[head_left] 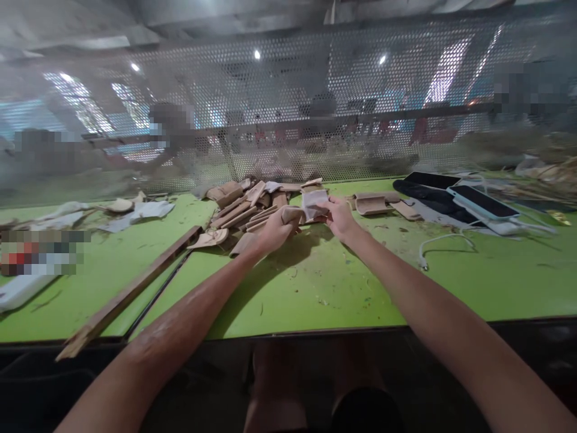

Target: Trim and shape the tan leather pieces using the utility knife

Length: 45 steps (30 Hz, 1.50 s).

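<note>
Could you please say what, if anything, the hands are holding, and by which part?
The right hand pinches a whitish piece by its right edge; what the left hand holds is unclear.

We see a lime-green tabletop (306, 300) speckled with tan and dark crumbs. Our small sheet (313, 201) is greyish white; the heaped curved pieces (237, 215) run from tan to pinkish brown. The wooden stick (135, 285) is dark brown with a yellowish end, the phone (484, 201) black edged in pale blue, the cable (422, 255) white, the mesh panel (279, 78) grey, patterned with dots.
</note>
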Available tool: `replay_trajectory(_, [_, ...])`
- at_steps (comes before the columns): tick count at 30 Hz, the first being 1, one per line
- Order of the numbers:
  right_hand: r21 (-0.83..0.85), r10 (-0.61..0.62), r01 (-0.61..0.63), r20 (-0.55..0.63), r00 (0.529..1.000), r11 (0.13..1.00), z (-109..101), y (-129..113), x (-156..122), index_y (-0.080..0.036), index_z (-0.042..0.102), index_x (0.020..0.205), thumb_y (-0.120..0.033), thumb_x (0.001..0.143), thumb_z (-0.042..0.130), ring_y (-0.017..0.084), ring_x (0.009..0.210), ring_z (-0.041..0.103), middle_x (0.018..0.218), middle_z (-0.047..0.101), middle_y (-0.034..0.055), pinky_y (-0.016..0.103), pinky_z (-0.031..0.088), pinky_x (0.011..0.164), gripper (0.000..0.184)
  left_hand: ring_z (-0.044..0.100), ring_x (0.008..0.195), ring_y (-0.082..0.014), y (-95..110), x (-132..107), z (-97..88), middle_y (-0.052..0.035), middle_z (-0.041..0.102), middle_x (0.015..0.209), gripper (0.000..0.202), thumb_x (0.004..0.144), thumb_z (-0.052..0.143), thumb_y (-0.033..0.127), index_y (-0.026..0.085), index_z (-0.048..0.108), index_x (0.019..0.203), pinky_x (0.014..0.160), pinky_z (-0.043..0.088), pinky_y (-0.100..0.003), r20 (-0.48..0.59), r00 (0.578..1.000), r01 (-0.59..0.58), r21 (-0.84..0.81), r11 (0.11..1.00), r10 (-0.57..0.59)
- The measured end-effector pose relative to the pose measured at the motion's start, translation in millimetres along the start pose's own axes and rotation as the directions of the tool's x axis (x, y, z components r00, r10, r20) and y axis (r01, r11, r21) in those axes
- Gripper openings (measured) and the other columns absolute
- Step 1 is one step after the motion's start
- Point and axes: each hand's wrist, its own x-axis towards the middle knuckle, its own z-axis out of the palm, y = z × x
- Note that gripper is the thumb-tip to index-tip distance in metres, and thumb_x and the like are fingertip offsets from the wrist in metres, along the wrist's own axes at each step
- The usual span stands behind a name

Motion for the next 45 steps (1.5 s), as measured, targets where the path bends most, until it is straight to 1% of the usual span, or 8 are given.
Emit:
replay_trajectory(4, [-0.042,0.017,-0.017,0.013,1.0,0.999,-1.5,7.7,0.4,-0.019,0.064,0.081,-0.021,0.069,0.069,0.017,0.072,0.064,0.079,0.071,0.0028,0.033,0.055,0.069,0.013,0.063,0.069,-0.0127,5.3,-3.0,0.1,-0.0034,0.069,0.085,0.027,0.085,0.057,0.021,0.014,0.065,0.109,0.063,0.054,-0.024,0.008,1.0,0.008,-0.021,1.0,-0.008])
replay_trajectory(8, [-0.098,0.057,-0.055,0.023,0.998,0.994,-2.7,7.4,-0.9,-0.019,0.068,0.083,-0.019,0.074,0.068,0.016,0.071,0.064,0.08,0.073,0.0038,0.031,0.053,0.068,0.008,0.067,0.076,-0.015,7.4,-6.3,0.3,-0.0062,0.071,0.093,0.031,0.088,0.059,0.025,0.016,0.063,0.118,0.066,0.056,-0.026,0.036,0.999,0.011,-0.066,0.998,-0.009])
replay_trajectory(11, [-0.077,0.118,-0.114,0.048,0.992,0.99,-2.3,6.4,-2.6,-0.019,0.069,0.085,-0.017,0.076,0.067,0.016,0.072,0.065,0.081,0.073,0.0043,0.031,0.053,0.068,0.009,0.069,0.079,-0.0157,3.3,-6.0,-0.1,-0.0075,0.072,0.099,0.034,0.09,0.06,0.027,0.018,0.061,0.123,0.07,0.057,-0.027,0.055,0.998,-0.005,-0.091,0.996,0.01])
replay_trajectory(14, [-0.03,0.107,-0.106,0.047,0.993,0.994,-3.3,6.5,-2.6,-0.019,0.066,0.082,-0.012,0.074,0.068,0.017,0.073,0.066,0.08,0.072,0.0037,0.034,0.056,0.071,0.011,0.069,0.081,-0.0154,-0.2,-4.6,-0.1,-0.0075,0.072,0.103,0.034,0.09,0.06,0.027,0.018,0.061,0.123,0.071,0.057,-0.027,0.051,0.998,-0.026,-0.092,0.995,0.031])
replay_trajectory(22, [0.0,0.004,-0.004,-0.087,0.996,1.0,-13.7,9.5,10.2,-0.021,0.061,0.098,-0.009,0.061,0.075,0.017,0.075,0.068,0.084,0.07,-0.0004,0.033,0.056,0.072,0.041,0.07,0.079,-0.017,4.1,-5.5,0.4,-0.0062,0.071,0.093,0.028,0.09,0.061,0.031,0.014,0.061,0.113,0.067,0.056,-0.026,0.02,0.999,0.05,-0.047,0.998,-0.05])
replay_trajectory(30, [-0.032,0.042,-0.04,0.067,0.997,0.999,-12.9,6.8,5.4,-0.017,0.067,0.08,-0.019,0.063,0.074,0.019,0.076,0.065,0.078,0.07,0.0039,0.036,0.055,0.074,0.019,0.066,0.075,-0.0149,2.7,-4.6,1.1,-0.0067,0.071,0.09,0.025,0.09,0.06,0.029,0.015,0.064,0.11,0.064,0.054,-0.025,0.022,0.999,0.046,-0.05,0.998,-0.045])
replay_trajectory(38, [0.089,0.093,-0.113,0.201,0.975,0.99,-7.0,-2.0,-3.5,-0.019,0.068,0.08,-0.019,0.063,0.073,0.019,0.078,0.065,0.082,0.073,0.0044,0.035,0.055,0.075,0.018,0.066,0.078,-0.0148,1.6,-4.6,-1.2,-0.006,0.071,0.095,0.022,0.088,0.059,0.026,0.017,0.065,0.108,0.069,0.056,-0.027,0.036,0.999,0.001,0.009,1.0,-0.002])
replay_trajectory(45, [0.025,0.094,-0.102,0.231,0.968,0.994,-4.8,-2.8,-9.1,-0.019,0.068,0.087,-0.019,0.068,0.073,0.015,0.072,0.06,0.082,0.07,0.0019,0.032,0.053,0.07,0.02,0.065,0.073,-0.014,2.1,-5.0,0.1,-0.0061,0.071,0.091,0.021,0.089,0.059,0.026,0.015,0.064,0.107,0.066,0.053,-0.026,0.015,1.0,-0.001,0.07,0.998,0.0])
